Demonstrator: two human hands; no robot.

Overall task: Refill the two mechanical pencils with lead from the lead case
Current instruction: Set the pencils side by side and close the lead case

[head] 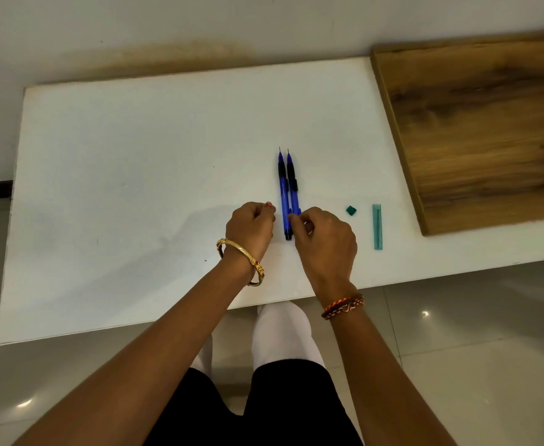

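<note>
Two blue mechanical pencils with black grips lie side by side on the white table (135, 156), tips pointing away from me: the left pencil (283, 185) and the right pencil (292, 185). My right hand (323, 239) touches the right pencil near its rear end with curled fingertips. My left hand (252, 225), fingers curled, sits just left of the pencils, apart from them. To the right lie the teal lead case (377, 226) and its small teal cap (351, 210), separate from each other.
A wooden board (483, 130) covers the table's right far corner. The table's front edge runs just below my wrists. Tiled floor lies beyond it.
</note>
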